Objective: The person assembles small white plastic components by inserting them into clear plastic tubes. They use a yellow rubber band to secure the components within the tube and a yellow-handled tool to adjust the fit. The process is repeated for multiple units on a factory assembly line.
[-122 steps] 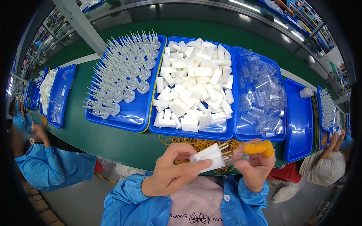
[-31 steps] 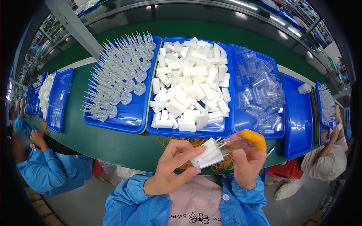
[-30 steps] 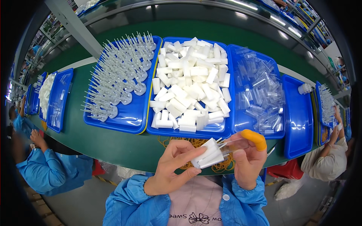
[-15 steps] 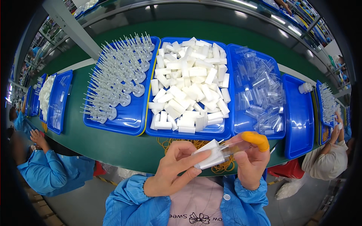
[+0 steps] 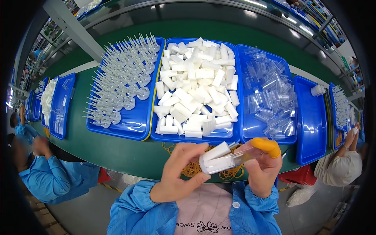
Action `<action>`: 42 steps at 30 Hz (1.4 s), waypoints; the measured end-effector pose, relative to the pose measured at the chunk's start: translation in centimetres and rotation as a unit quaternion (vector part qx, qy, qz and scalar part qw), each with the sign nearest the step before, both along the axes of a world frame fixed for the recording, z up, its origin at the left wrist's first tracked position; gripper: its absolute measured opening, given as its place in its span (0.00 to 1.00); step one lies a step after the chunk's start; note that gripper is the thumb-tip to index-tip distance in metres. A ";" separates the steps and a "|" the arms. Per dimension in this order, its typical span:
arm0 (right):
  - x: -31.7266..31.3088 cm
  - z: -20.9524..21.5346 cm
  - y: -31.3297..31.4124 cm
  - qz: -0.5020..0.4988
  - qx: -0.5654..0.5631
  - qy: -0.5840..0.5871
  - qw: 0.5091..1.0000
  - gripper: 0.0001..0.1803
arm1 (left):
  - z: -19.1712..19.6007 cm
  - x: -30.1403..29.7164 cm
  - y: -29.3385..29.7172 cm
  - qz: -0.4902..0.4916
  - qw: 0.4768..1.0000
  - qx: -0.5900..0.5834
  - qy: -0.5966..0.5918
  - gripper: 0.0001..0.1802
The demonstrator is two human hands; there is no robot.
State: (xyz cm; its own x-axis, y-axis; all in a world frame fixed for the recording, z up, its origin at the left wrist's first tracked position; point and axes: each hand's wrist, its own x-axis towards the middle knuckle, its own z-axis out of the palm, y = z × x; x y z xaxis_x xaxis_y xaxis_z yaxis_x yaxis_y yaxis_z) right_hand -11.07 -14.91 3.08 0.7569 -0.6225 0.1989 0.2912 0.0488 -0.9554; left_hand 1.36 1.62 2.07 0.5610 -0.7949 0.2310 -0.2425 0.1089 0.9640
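Observation:
In front of my chest, two white foam blocks [image 5: 221,163] lie lengthwise side by side, with thin pale rods between them. My left hand [image 5: 179,166] grips their left end, apparently by a base, between fingers and thumb. A clear plastic sleeve [image 5: 243,155] partly covers the right end of the nearer block; the farther one tilts away outside it. Pinching that sleeve between thumb and forefinger is my right hand [image 5: 263,166], with a yellow finger cot [image 5: 267,146] on the forefinger. Rubber bands [image 5: 192,169] lie on the green table behind and below the foam.
Blue trays hold clear discs with upright rods [image 5: 121,82], white foam blocks [image 5: 196,84] and clear sleeves [image 5: 270,94]. Another blue tray [image 5: 311,121] at right holds a small stack of clear parts [image 5: 317,90]. Co-workers sit at left [image 5: 58,172] and right [image 5: 338,166].
My left fingers and thumb have spread from the foam's face to its left end. The farther block now tilts apart from the nearer one. My right hand has barely moved.

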 end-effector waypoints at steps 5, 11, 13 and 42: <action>0.5 -0.1 -1.1 0.005 -0.077 0.025 0.997 0.17 | -1.9 0.6 0.2 0.035 0.984 -0.079 0.155 0.24; 0.9 -0.3 -2.0 -0.019 -0.112 0.115 0.987 0.14 | -3.0 0.5 0.1 0.038 0.987 -0.032 0.151 0.21; 1.1 -0.4 -1.7 -0.032 -0.042 0.105 0.993 0.13 | -3.1 0.7 0.2 0.026 0.984 -0.049 0.170 0.21; 0.7 -0.4 -1.1 0.015 -0.221 0.100 0.970 0.12 | -2.5 0.6 -0.2 -0.031 0.947 -0.085 0.308 0.21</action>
State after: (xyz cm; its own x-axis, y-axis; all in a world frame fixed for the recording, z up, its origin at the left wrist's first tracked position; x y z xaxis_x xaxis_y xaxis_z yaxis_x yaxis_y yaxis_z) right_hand -10.41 -15.98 2.72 0.8245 -0.4867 0.2887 0.1022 -0.3737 -0.9219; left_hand 1.98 1.38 -0.39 0.5839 -0.8118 0.0019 0.3729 0.2702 0.8876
